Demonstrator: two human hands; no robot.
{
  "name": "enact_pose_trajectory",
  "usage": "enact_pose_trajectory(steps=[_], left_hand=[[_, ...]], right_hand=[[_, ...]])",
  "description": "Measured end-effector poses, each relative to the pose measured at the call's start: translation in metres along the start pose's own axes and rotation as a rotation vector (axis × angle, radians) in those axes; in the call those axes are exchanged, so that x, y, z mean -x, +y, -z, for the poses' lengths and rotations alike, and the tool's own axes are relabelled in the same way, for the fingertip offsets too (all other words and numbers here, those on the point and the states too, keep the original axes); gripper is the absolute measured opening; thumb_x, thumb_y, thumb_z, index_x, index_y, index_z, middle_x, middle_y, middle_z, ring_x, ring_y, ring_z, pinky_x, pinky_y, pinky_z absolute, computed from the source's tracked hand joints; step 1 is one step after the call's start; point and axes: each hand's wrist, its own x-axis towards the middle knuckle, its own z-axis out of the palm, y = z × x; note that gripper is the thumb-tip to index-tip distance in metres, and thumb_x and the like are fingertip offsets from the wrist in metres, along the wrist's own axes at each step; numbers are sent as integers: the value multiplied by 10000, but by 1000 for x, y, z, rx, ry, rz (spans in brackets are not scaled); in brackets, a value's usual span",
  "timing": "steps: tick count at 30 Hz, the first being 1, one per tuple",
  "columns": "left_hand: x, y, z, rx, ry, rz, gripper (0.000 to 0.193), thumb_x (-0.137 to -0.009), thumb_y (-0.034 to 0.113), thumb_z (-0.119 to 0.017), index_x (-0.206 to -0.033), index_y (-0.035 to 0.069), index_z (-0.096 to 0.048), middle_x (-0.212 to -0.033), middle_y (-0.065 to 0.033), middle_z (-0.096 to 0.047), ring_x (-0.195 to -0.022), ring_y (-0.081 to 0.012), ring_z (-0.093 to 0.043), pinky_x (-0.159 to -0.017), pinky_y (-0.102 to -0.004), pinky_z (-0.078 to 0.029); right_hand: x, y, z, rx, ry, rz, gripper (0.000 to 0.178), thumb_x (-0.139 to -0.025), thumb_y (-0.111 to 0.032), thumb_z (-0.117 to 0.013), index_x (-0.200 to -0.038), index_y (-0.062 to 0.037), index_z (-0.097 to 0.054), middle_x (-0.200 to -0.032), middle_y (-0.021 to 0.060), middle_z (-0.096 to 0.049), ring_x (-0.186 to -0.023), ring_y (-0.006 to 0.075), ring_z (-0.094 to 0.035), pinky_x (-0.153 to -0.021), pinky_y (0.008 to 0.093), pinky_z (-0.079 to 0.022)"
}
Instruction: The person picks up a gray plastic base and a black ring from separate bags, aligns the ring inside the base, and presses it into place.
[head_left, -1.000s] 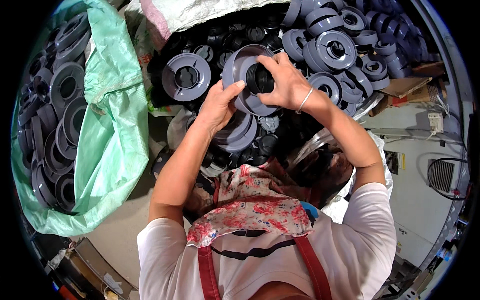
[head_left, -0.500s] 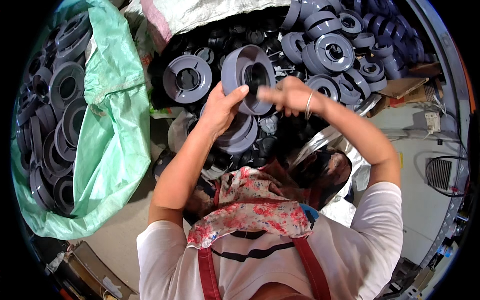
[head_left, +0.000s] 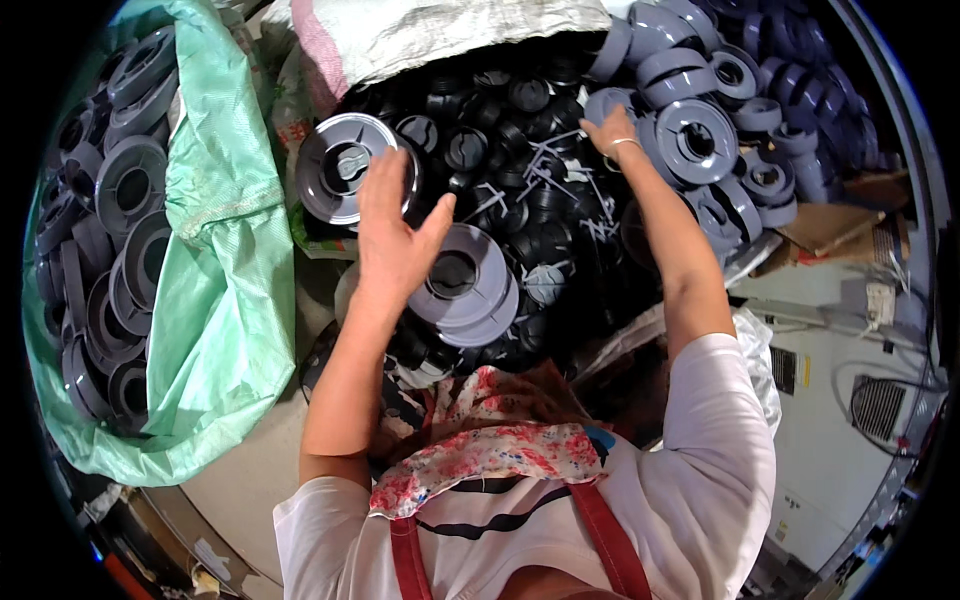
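**Grey Edges, Open Centre**

Your left hand (head_left: 395, 235), fingers spread, overlaps the right edge of a flanged ring (head_left: 328, 160), upper left. Your right hand (head_left: 612, 138) overlaps a smaller ring (head_left: 606, 102), upper right; grip cannot be told. Open room between spans black caps (head_left: 465, 148).

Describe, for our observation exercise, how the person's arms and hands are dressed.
The left hand and right hand are gloveless. Short, plain white sleeves end above the elbows, leaving both forearms uncovered. A thin, pale bracelet circles the right wrist.
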Motion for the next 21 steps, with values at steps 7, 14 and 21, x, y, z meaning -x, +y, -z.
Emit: enact_pose_trajectory(steps=[7,14,21], left_hand=[[3,-1,-17,614,-111,417,151,-778,108,-657,-818,-17,-581,-1083,-163,-593,-1008,-204,-551,-879,-301,-404],[9,20,-37,701,-17,565,507,-767,175,-691,-1181,-26,-479,-1157,-115,-534,-1072,-176,-498,-942,-310,-368],[-1,3,-24,1229,-79,989,346,-803,74,-508,-1119,-41,-426,-1044,-198,-560,-886,-250,-606,-755,-397,-529]], right_hand=[[29,-15,4,138,-252,42,654,-741,-359,-674,-1166,55,-400,-1134,251,-528,-1109,372,-475,-919,437,-374],[123,-52,81,-1242,-679,267,441,-876,-365,-501,-997,51,-581,-926,113,-639,-812,164,-603,-750,281,-470],[39,-90,-45,-430,-107,281,677,-691,-307,-722,-1175,56,-417,-1030,235,-587,-952,329,-584,-850,364,-457]])
